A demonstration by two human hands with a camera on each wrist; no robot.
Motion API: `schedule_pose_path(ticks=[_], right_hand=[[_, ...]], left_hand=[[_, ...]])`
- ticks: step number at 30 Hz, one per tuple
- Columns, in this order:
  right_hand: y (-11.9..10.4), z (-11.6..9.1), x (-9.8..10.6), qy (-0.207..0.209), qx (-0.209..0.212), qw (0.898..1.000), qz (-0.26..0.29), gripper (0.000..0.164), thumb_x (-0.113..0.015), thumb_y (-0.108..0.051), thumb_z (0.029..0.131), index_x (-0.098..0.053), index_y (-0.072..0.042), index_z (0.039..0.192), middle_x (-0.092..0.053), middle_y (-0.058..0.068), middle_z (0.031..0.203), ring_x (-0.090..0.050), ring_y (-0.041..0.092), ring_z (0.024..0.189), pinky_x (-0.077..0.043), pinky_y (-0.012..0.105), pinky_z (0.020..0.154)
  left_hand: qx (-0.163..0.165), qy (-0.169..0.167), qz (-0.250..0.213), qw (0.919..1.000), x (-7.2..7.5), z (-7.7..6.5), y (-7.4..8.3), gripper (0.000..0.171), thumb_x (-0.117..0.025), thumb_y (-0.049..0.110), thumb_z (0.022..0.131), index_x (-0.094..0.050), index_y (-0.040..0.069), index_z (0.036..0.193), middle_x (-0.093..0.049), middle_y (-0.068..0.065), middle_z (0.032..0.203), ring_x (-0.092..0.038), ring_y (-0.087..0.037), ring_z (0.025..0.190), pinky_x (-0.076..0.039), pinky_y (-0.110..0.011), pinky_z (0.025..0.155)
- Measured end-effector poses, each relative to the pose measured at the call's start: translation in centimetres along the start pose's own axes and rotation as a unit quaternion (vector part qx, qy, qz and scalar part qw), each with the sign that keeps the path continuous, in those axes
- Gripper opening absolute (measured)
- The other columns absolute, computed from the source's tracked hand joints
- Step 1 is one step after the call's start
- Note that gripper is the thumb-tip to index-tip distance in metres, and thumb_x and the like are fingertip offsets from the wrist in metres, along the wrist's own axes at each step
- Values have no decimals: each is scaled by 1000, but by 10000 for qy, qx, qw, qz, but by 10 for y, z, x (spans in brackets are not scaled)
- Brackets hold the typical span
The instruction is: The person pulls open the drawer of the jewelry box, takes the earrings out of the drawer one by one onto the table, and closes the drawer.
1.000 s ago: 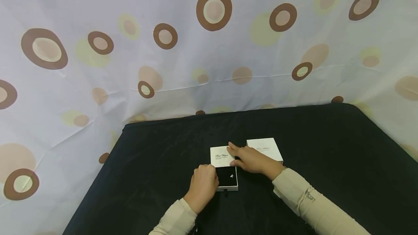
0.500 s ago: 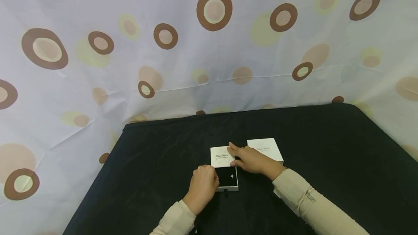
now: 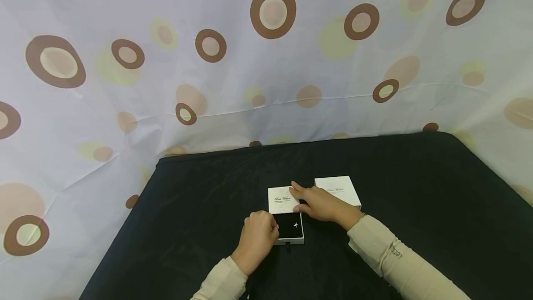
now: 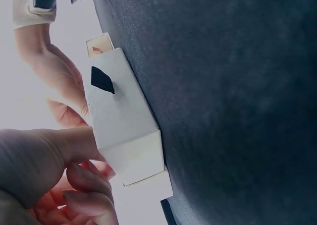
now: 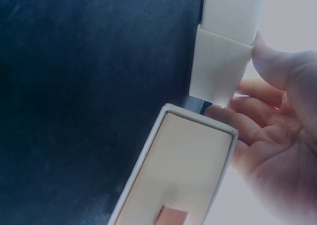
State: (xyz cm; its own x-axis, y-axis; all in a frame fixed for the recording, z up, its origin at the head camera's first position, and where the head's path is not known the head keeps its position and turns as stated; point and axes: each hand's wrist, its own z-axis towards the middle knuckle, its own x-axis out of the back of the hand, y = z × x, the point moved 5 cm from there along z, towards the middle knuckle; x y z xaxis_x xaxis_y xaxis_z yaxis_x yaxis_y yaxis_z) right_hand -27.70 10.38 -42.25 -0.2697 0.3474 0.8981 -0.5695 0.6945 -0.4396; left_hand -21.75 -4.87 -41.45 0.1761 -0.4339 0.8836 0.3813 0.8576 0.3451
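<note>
Pale wall cloth (image 3: 233, 87) with brown-ringed ovals hangs behind one black-draped bench (image 3: 200, 198). From the head view, two white boxes sit on it: the nearer-left one has its sleeve (image 3: 278, 200) lying flat and its single drawer (image 3: 295, 240) drawn partway toward the person; the second box (image 3: 337, 188) stands beside it, right of a narrow gap. One star ornament (image 3: 295, 225) shows whole on the black insert (image 3: 287, 233); another glints beside the left hand (image 3: 257, 233), which covers the drawer's left edge. Black drape stretches widely to both sides, its back edge well beyond the boxes.

Left wrist: one black tab (image 4: 102, 80) juts from the drawer front; that hand's fingers are curled, but whether they pinch anything I cannot tell.

Right wrist: the right hand (image 3: 322, 203) grasps the sleeve between thumb and fingers; one orange-pink tab (image 5: 171, 216) marks the second box's recessed end.
</note>
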Motion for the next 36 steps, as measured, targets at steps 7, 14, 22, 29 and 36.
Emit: schedule_pose_path(ticks=[7,14,22,29,36], right_hand=[[1,0,-1,14,7,10000,-17,57,-59,-26,94,-42,2,141,-32,23,150,-48,43,124,-35,60,101],[1,0,0,34,-3,10000,5,57,-59,-26,94,-43,3,140,-32,23,149,-48,43,125,-35,60,102],[1,0,0,6,9,10000,-7,57,-60,-25,94,-43,3,140,-32,23,149,-48,43,124,-33,62,102],[0,0,1,-2,11,10000,-7,56,-59,-25,94,-43,3,140,-33,24,149,-47,43,125,-33,62,102],[-1,-1,2,3,-1,10000,-16,56,-59,-24,95,-42,4,140,-33,24,149,-48,43,124,-36,59,101]], left_hand=[[-53,110,-40,9999,2,-1,-1,22,-74,-1,72,-67,12,55,-61,1,60,-52,-7,50,-40,-19,45],[-141,181,-245,9994,4,-1,-3,18,-74,0,72,-68,10,58,-57,3,58,-47,-3,50,-37,-17,45],[-194,235,-324,9990,6,-2,-4,17,-76,2,72,-69,11,60,-56,4,59,-48,-2,51,-39,-17,47],[-237,228,-410,9986,8,-2,-3,15,-76,4,75,-69,11,63,-52,7,59,-46,0,52,-38,-16,48],[-463,344,-612,9965,11,-2,-4,15,-76,5,76,-68,11,64,-45,9,58,-39,1,52,-34,-14,47]])
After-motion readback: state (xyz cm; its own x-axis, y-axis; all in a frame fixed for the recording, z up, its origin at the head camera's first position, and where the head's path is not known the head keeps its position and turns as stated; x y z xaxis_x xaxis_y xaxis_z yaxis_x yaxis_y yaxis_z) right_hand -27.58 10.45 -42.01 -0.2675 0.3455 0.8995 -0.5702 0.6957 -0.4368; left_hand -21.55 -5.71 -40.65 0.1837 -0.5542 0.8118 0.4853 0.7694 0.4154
